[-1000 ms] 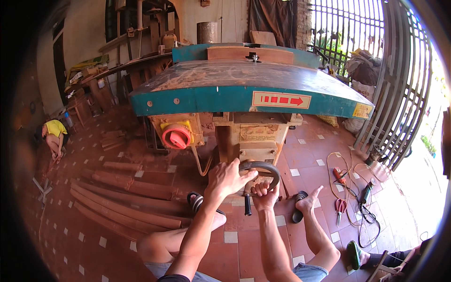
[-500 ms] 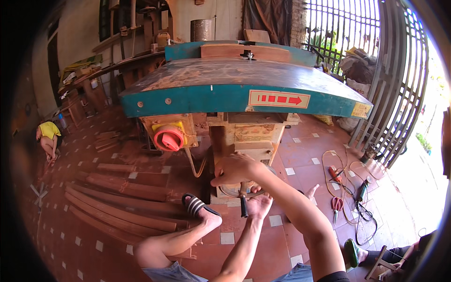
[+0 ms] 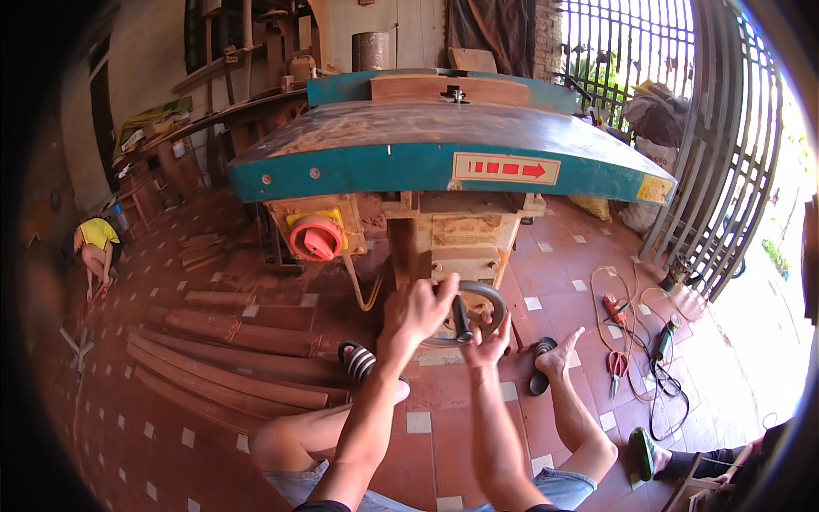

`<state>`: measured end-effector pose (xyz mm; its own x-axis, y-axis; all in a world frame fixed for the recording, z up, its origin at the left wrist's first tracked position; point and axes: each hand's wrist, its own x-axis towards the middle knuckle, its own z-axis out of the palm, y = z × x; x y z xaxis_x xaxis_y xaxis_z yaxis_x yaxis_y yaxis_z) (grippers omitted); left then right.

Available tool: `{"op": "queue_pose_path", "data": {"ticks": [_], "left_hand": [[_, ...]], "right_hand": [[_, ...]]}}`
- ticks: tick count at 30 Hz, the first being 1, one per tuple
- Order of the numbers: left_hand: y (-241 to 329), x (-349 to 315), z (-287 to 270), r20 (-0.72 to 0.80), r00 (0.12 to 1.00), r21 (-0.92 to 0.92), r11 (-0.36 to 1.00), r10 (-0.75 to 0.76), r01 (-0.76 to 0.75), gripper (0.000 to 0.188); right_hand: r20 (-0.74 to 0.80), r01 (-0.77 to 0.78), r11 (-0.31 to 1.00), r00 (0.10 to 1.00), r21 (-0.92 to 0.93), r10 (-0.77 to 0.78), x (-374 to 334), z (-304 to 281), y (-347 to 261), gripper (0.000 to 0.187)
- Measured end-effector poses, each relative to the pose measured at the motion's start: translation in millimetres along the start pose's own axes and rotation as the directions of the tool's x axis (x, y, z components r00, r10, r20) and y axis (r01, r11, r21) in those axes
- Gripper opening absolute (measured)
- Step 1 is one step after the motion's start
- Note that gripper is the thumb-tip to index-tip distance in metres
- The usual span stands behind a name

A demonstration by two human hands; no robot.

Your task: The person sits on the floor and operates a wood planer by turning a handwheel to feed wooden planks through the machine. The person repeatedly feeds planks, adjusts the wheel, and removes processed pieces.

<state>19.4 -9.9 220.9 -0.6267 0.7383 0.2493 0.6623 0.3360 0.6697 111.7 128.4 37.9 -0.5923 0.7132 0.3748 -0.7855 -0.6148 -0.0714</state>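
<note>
1. Sitting above the wheel (image 3: 501, 302) is the big green machine table (image 3: 358, 177).
2. Uncrossed now, the left hand (image 3: 416, 309) bends at the wheel's left, the right hand (image 3: 488, 346) at its right; I can't tell if they grip.
3. The black handle (image 3: 461, 318) is higher now; the wheel seems turned.

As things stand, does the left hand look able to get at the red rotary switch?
Probably yes: the left hand is beside the handwheel, and the red rotary switch sits exposed farther up and left, with nothing visible blocking the way between.
</note>
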Motion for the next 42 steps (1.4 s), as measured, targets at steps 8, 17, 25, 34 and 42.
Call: {"op": "queue_pose_path", "data": {"ticks": [8, 17, 25, 34, 42], "left_hand": [[-98, -25, 61, -0.283, 0.931, -0.871, 0.469, -0.230, -0.149, 0.047], [-48, -36, 210, 0.255, 0.967, -0.514, -0.844, 0.020, 0.153, 0.074], [-106, -29, 205, 0.038, 0.990, -0.676, -0.726, 0.137, 0.126, 0.046], [8, -4, 0, -0.250, 0.917, 0.145, 0.948, 0.312, -0.283, 0.056], [-105, -37, 90, -0.046, 0.959, -0.992, -0.104, -0.280, -0.078, 0.046]], "right_hand": [[-0.203, -0.364, 0.648, 0.928, -0.670, 0.312, 25, 57, -51, 0.054], [-0.239, 0.499, -0.725, 0.719, -0.476, 0.652, 55, 244, 51, 0.046], [-0.186, 0.702, -0.686, 0.660, -0.192, 0.728, 50, 237, 71, 0.055], [-0.159, -0.126, 0.982, 0.982, -0.141, 0.103, -11, 17, 2, 0.050], [0.042, 0.035, 0.135, 0.998, -0.990, 0.049, 28, 101, -44, 0.044]]}}
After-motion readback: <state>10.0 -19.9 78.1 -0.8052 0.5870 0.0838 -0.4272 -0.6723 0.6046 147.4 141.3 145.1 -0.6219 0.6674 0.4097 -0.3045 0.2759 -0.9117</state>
